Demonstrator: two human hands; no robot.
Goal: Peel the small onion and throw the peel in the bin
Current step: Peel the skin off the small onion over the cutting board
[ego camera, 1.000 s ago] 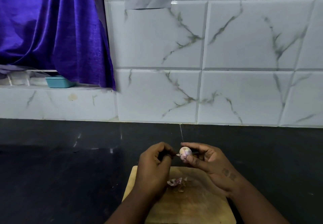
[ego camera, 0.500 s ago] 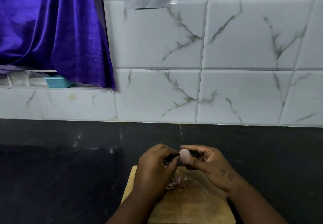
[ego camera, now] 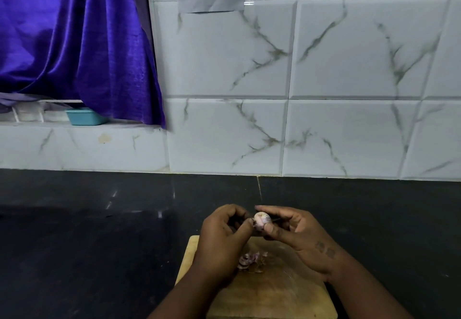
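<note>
Both hands pinch the onion [ego camera: 261,219] above the board [ego camera: 274,293] — worktop [ego camera: 99,244] around.

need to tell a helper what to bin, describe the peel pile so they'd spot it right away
Find the wooden cutting board on the black counter. The peel pile lies on it, beneath both hands: loose purplish-pink scraps, unlike the round pale onion held above.

one head-worn wide-angle view looks forward and down from close above the wooden cutting board [ego camera: 269,296] at the frame's bottom edge, facing the black countertop [ego camera: 99,231] and marble-tiled wall [ego camera: 349,69] beyond.
</note>
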